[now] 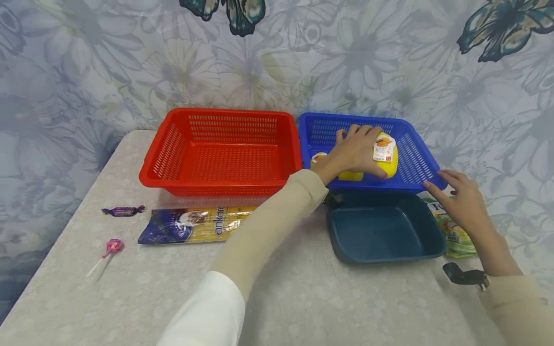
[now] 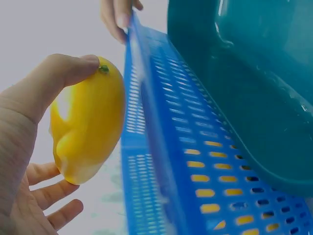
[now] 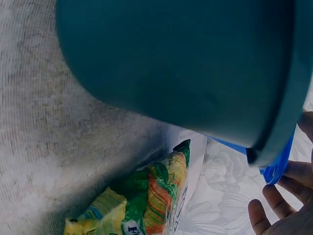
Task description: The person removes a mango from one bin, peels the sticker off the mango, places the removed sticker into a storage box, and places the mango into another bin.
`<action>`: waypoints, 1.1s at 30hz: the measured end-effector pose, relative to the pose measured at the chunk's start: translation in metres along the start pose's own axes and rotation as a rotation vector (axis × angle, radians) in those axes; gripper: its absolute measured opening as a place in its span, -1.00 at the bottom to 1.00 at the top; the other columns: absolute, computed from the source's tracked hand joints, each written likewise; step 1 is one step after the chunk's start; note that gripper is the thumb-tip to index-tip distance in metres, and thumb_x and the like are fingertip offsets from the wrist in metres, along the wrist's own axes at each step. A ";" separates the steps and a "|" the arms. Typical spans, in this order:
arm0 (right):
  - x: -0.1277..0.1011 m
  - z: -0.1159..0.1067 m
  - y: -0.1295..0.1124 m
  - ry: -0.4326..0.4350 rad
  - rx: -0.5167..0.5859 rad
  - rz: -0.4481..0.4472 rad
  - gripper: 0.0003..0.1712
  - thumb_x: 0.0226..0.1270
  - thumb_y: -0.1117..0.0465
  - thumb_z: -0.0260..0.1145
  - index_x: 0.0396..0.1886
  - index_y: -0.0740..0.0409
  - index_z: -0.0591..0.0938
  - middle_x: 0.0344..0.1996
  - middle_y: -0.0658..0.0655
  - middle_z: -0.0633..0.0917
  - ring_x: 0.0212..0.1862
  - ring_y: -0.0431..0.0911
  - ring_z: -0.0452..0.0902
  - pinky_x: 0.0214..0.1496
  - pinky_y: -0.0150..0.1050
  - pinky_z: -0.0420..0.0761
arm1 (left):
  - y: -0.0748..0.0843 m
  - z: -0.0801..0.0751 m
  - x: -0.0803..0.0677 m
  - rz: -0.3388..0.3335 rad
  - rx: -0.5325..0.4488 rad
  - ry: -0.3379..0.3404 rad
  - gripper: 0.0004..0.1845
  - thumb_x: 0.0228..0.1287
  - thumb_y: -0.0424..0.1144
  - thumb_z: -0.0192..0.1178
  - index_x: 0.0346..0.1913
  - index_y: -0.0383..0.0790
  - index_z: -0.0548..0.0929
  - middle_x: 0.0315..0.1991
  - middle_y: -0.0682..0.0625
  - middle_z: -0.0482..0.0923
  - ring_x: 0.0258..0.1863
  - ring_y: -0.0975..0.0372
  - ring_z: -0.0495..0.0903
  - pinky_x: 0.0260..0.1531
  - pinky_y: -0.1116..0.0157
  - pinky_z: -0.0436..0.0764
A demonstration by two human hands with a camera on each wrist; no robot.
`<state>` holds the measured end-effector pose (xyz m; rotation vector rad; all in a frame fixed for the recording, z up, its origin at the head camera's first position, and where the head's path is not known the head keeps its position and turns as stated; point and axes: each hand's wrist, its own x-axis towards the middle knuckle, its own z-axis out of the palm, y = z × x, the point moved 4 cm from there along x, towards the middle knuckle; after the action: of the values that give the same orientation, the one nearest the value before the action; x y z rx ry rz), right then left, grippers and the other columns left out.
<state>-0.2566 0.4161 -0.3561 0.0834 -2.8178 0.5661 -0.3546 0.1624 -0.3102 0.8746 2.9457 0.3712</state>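
Note:
My left hand (image 1: 357,151) grips a yellow mango (image 1: 389,163) with a white label, over the blue basket (image 1: 411,185). In the left wrist view, the thumb presses near the green stem end of the mango (image 2: 90,122), while some fingers spread below it. Another yellow item (image 1: 350,176) lies in the basket, partly hidden by that hand. At the basket's front right corner, my right hand (image 1: 465,202) pinches the rim between thumb and fingers. In the right wrist view, the fingers (image 3: 293,188) meet the blue corner, partly cut off by the frame.
A dark teal basin (image 1: 387,230) stands before the blue basket, with a green and yellow packet (image 1: 459,238) to its right. A red basket (image 1: 233,166) stands left of the blue one. Before it lie a spaghetti pack (image 1: 195,226), a purple-wrapped candy (image 1: 123,211) and a pink lollipop (image 1: 114,246).

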 end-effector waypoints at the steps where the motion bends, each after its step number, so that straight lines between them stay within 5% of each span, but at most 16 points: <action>1: 0.001 -0.001 0.000 0.001 0.004 -0.003 -0.26 0.48 -0.04 0.24 0.30 0.54 0.42 0.29 0.54 0.37 0.24 0.50 0.25 0.04 0.41 0.44 | 0.000 -0.003 -0.004 0.014 -0.002 0.013 0.27 -0.17 0.60 0.24 0.60 0.24 -0.07 0.51 0.25 0.06 0.38 0.22 0.07 0.26 0.07 0.08; 14: -0.008 0.014 -0.004 -0.007 0.066 -0.022 -0.27 0.49 -0.01 0.24 0.31 0.56 0.40 0.30 0.55 0.35 0.23 0.51 0.21 0.02 0.39 0.45 | -0.017 -0.013 -0.069 0.133 -0.032 0.073 0.18 -0.11 0.47 0.31 0.57 0.11 0.07 0.49 0.13 0.13 0.35 0.18 0.10 0.21 0.08 0.18; 33: -0.006 0.002 -0.004 0.015 0.050 -0.020 -0.25 0.49 -0.01 0.23 0.31 0.59 0.38 0.29 0.58 0.33 0.26 0.54 0.21 0.04 0.44 0.42 | -0.041 -0.027 -0.148 0.221 -0.068 0.169 0.15 -0.11 0.37 0.38 0.54 0.00 0.15 0.47 0.05 0.18 0.36 0.14 0.11 0.16 0.12 0.26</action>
<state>-0.2512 0.4114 -0.3576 0.1161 -2.7851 0.6303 -0.2557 0.0428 -0.2973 1.2210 2.9702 0.5786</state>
